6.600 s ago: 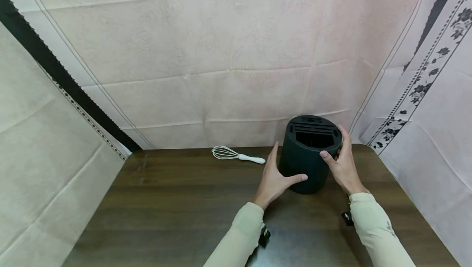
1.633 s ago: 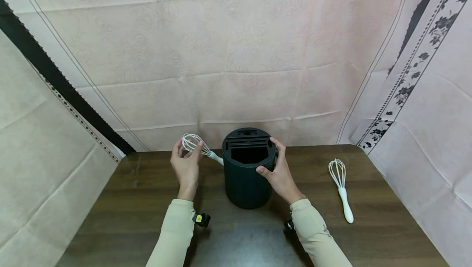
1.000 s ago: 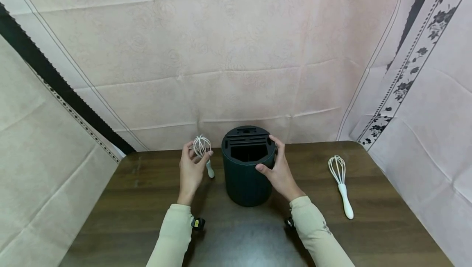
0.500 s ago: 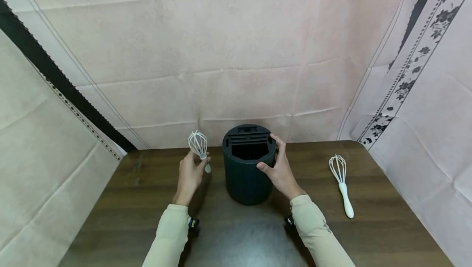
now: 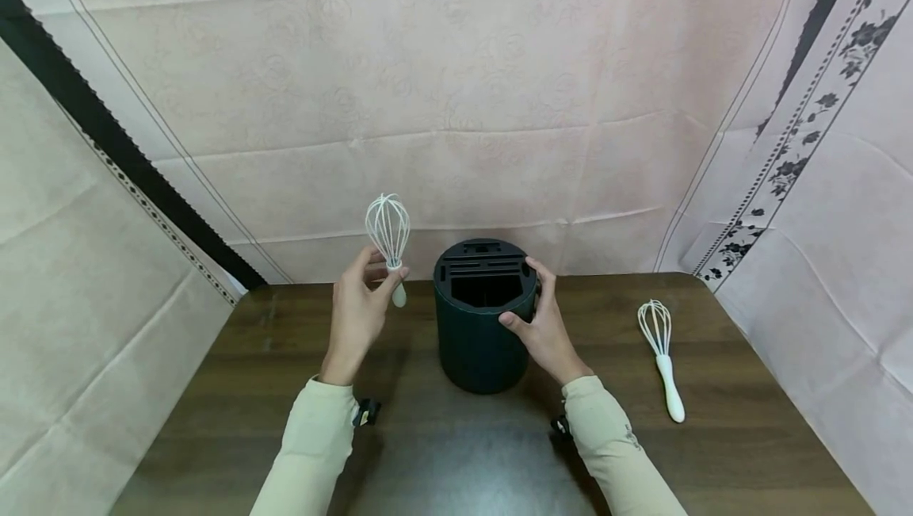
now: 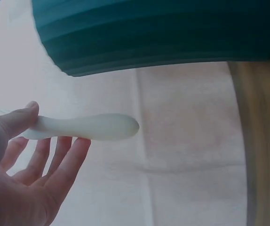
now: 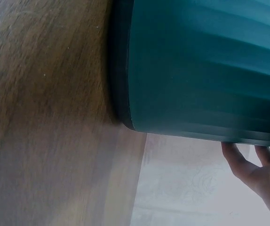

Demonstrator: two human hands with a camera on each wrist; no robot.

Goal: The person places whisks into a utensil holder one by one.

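Observation:
In the head view my left hand (image 5: 360,302) pinches a white whisk (image 5: 388,235) near where its wires meet the handle. The whisk stands nearly upright, wires up, raised left of a dark green cylindrical utensil holder (image 5: 481,349). In the left wrist view the whisk's smooth handle (image 6: 102,127) sticks out past the thumb and fingertips, with the ribbed green wall above it. My right hand (image 5: 545,330) grips the holder's right side near the rim, thumb at the front. The holder's slotted top has one large opening. Fingers (image 7: 238,162) touch the green wall in the right wrist view.
A second white whisk (image 5: 663,361) lies on the brown wooden table (image 5: 442,452) to the right, wires pointing away. Pale cloth (image 5: 456,104) hangs behind the table and at both sides.
The holder has come left from the right side, and the second whisk now shows at right. My left hand has picked up the first whisk, turned it wires-up and raised it. My right hand stays on the holder.

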